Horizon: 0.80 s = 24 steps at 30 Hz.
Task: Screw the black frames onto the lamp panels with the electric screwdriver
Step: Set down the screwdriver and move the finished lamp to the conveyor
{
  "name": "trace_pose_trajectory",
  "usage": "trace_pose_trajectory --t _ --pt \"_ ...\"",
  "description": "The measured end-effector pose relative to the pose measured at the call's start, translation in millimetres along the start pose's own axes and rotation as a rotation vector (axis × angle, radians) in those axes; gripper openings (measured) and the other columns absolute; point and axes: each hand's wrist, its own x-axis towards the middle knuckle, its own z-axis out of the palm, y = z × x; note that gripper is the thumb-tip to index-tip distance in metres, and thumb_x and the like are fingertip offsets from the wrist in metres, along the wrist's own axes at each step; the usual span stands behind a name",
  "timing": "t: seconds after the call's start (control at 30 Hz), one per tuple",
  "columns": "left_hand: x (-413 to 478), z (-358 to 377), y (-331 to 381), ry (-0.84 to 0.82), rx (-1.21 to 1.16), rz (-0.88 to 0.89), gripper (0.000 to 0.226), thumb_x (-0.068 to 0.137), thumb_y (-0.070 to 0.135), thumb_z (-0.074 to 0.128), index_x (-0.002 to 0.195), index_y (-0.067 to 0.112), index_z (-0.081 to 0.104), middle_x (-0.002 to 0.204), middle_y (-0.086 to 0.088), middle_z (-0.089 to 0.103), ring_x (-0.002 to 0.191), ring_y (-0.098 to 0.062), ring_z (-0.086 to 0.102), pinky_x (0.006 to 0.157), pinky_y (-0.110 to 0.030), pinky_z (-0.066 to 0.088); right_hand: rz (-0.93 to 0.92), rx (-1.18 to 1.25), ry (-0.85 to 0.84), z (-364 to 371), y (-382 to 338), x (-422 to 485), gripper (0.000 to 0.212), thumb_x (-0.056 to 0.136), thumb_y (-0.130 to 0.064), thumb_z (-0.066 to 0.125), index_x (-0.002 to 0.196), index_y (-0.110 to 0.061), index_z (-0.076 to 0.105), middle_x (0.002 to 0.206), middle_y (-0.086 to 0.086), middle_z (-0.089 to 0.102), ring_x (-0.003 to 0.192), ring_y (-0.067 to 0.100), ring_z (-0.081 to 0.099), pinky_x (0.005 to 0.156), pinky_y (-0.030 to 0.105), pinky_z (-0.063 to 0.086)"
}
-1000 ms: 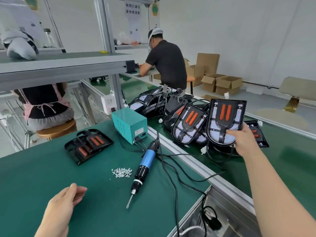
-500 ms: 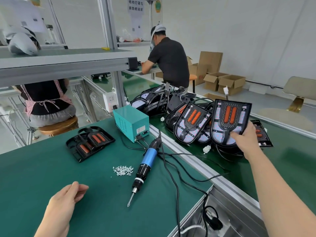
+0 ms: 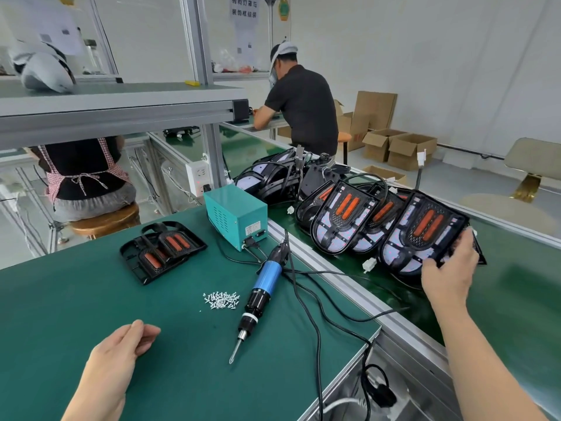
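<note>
Where the tools lie: the green tabletop (image 3: 91, 299), which bears the frames, box, screwdriver and screws; a metal rail runs along its right edge.
Belt (image 3: 522, 299): green, beyond that rail on the right, with the panels on it.
Workers: one in a black shirt (image 3: 303, 107) stands by the far end of the belt, back turned; another in a checked apron (image 3: 82, 177) sits on a wooden stool beyond the tabletop, at left.
Cartons (image 3: 394, 147): open, on the floor near the far wall.
Pile (image 3: 343, 220): lamp panels leaning on one another on the belt, orange strips facing the camera, cables trailing among them.
Panel (image 3: 425, 235): held tilted above the belt, just right of the pile, rounded end down and left.
Frames (image 3: 161, 250): two black ones with orange strips, overlapping, flat on the far left of the tabletop, well apart from both grips.
Box (image 3: 233, 214): teal, at the tabletop's far edge beside the rail, cables plugged into its front.
Screwdriver (image 3: 264, 284): blue and black, lying flat on the tabletop, bit toward the near edge, apart from both grips.
Right grip (image 3: 449, 268): closed on the panel's lower right corner, fingers wrapped over its edge.
Left grip (image 3: 118, 357): empty, fingers loosely curled, low over the near tabletop, left of the bit; whether it touches cannot be told.
Screws (image 3: 221, 300): a small silver heap just left of the screwdriver.
</note>
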Motion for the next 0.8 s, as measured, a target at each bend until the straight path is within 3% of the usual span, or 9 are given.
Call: trace_pose_trajectory --t 0.13,0.27,0.47,0.63,0.8 --pt "2.1 -1.1 -3.3 -0.004 0.004 -0.009 0.030 0.104 0.017 0.050 0.090 0.003 0.073 0.100 -0.012 0.074 0.103 -0.030 0.067 0.106 -0.046 0.045 0.019 -0.085 0.005 -0.3 -5.1 7.3 0.087 0.091 -0.003 0.063 0.162 -0.022 0.015 0.138 0.028 0.050 0.127 0.046 0.047 0.107 0.055 0.038" --pt "4.7 -2.0 -5.4 0.003 0.007 -0.019 0.030 0.104 0.018 0.051 0.089 0.005 0.074 0.099 -0.010 0.075 0.103 -0.029 0.067 0.107 -0.047 0.045 0.085 -0.146 -0.015 -1.8 -0.9 10.0 0.081 0.093 -0.009 0.063 0.161 -0.028 0.023 0.129 0.032 0.047 0.116 0.048 0.051 0.102 0.050 0.041" --pt "4.9 -5.3 -8.1 -0.004 0.013 -0.035 0.031 0.104 0.021 0.051 0.090 0.007 0.074 0.099 -0.008 0.076 0.103 -0.028 0.068 0.107 -0.046 0.045 0.144 -0.372 -0.032 -6.0 0.7 3.0 0.071 0.094 -0.014 0.062 0.156 -0.021 0.030 0.128 0.025 0.036 0.089 0.048 0.058 0.089 0.055 0.048" --pt "3.5 -5.5 -7.1 -0.005 0.033 -0.042 0.031 0.103 0.023 0.052 0.089 0.010 0.076 0.099 -0.006 0.076 0.104 -0.028 0.067 0.108 -0.048 0.044 0.147 -0.546 -0.070 -5.7 -12.4 18.3 0.073 0.092 -0.012 0.064 0.156 -0.017 0.028 0.126 0.022 0.033 0.101 0.044 0.053 0.087 0.052 0.047" --pt "-0.9 -2.8 -4.5 -0.002 0.055 -0.044 0.031 0.103 0.024 0.053 0.085 0.014 0.077 0.098 -0.002 0.076 0.102 -0.025 0.067 0.109 -0.048 0.043 0.173 -0.439 -0.034 -9.4 -6.7 9.4 0.060 0.095 -0.014 0.059 0.150 -0.020 0.037 0.130 0.016 0.036 0.102 0.039 0.049 0.092 0.051 0.046"
